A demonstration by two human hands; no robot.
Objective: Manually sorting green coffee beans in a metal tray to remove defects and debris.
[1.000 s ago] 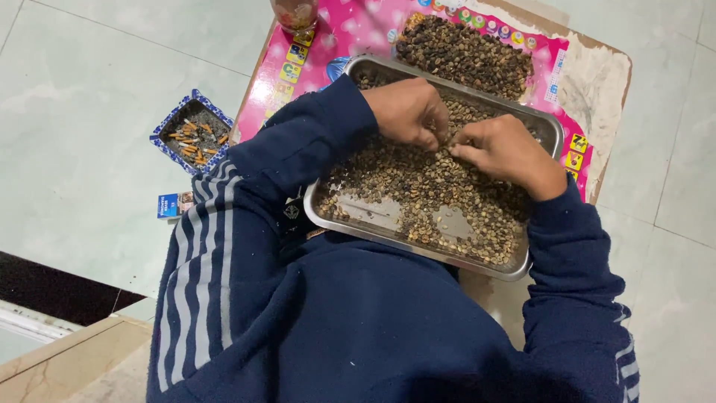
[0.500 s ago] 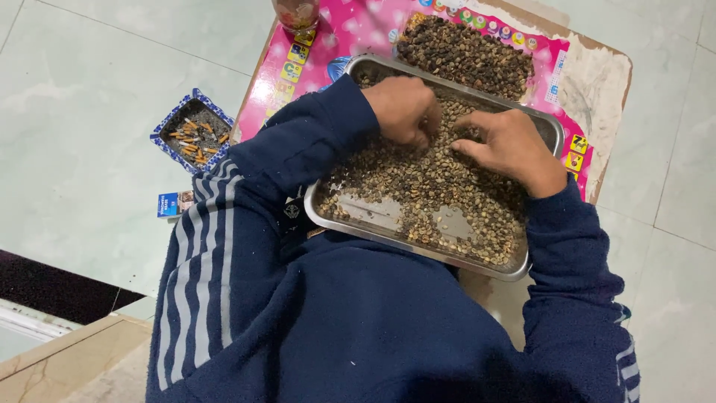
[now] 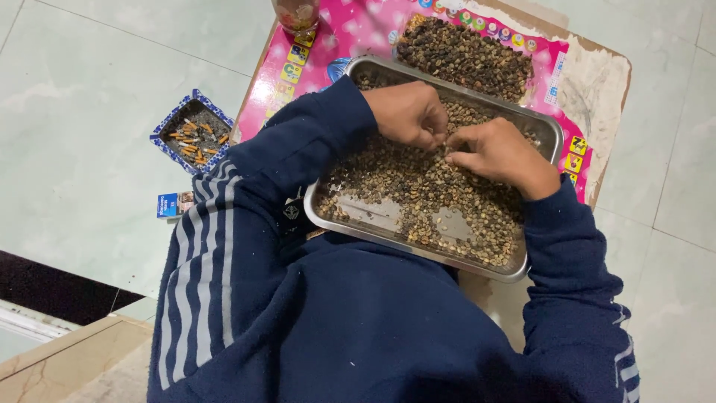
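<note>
A steel tray (image 3: 339,218) lies in front of me, filled with small brown and olive beans (image 3: 418,186). My left hand (image 3: 406,112) rests curled over the beans near the tray's far side, fingertips pinched together. My right hand (image 3: 496,153) is beside it, fingers bent, its fingertips meeting those of the left hand over the beans. What the fingertips pinch is too small to see. Both arms wear dark blue sleeves with pale stripes.
Beyond the tray a heap of darker beans (image 3: 464,56) sits on a pink printed mat (image 3: 350,33) over a small board. A jar (image 3: 295,15) stands at the mat's far left. On the tiled floor to the left are a blue ashtray (image 3: 192,132) and a small blue packet (image 3: 174,204).
My hands parted slightly half a second ago and have now come back together, fingertips touching over the beans. The tray has not moved.
</note>
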